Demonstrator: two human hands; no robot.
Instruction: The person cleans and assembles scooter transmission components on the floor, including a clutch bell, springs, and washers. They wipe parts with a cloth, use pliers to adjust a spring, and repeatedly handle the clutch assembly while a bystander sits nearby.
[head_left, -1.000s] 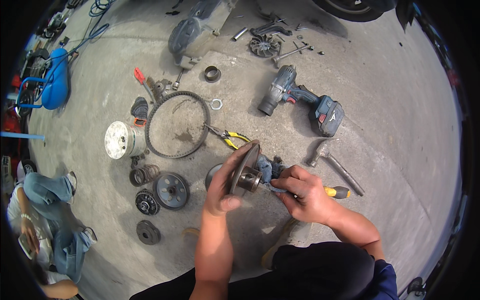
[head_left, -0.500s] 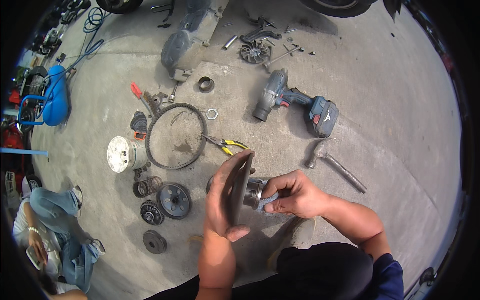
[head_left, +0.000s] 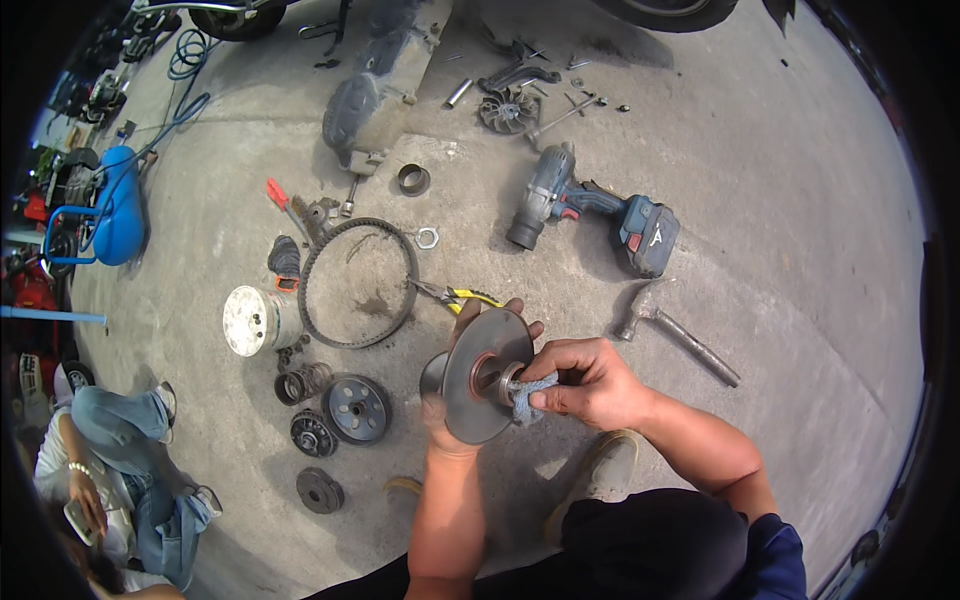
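My left hand (head_left: 447,434) is wrapped round a metal variator pulley (head_left: 470,405) from behind, thumb below and fingertips showing over its top edge. The pulley has wide round plates and a short hub, with its flat face tilted to the right. My right hand (head_left: 592,388) pinches a folded grey-blue rag (head_left: 528,402), which touches the hub. Beyond them, yellow-handled pliers (head_left: 475,297) lie on the concrete, partly covered by my left fingers. To the right is a hammer (head_left: 688,335).
A drive belt (head_left: 304,290), white tub (head_left: 252,322), coil spring (head_left: 305,383), clutch bell (head_left: 356,408) and clutch (head_left: 313,432) lie left. An impact wrench (head_left: 600,205) and fan wheel (head_left: 509,112) lie farther off. A seated person (head_left: 150,500) is at lower left; my shoe (head_left: 605,470) is below.
My left hand has turned the pulley from nearly edge-on, so its flat face now shows. The right hand still presses the rag at the hub.
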